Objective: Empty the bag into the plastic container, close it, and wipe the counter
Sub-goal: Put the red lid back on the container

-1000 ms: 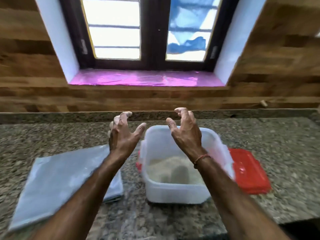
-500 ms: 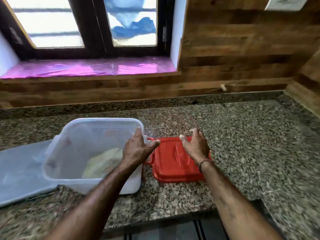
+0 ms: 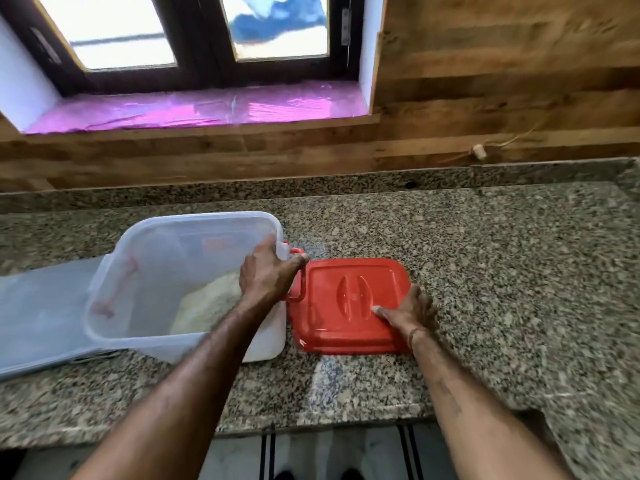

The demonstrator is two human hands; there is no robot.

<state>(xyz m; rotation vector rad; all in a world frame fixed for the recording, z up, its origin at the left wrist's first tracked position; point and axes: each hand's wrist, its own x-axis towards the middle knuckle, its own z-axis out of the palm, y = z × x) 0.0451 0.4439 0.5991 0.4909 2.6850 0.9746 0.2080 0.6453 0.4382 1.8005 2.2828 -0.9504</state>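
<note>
Container (image 3: 145, 306) looks light and stiff, weighted low by powder (image 3: 207, 303); left hand (image 3: 268, 273) grips its right rim; right hand (image 3: 410, 313) pinches the rigid lid (image 3: 346, 292) by its edge.

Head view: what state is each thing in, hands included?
Container: open, upright, part filled with white contents.
Lid: off, flat on the counter, right of container.
Bag: lying flat, left of container.
Left hand: grips container's right rim.
Right hand: holds lid's right edge, thumb on top.
</note>
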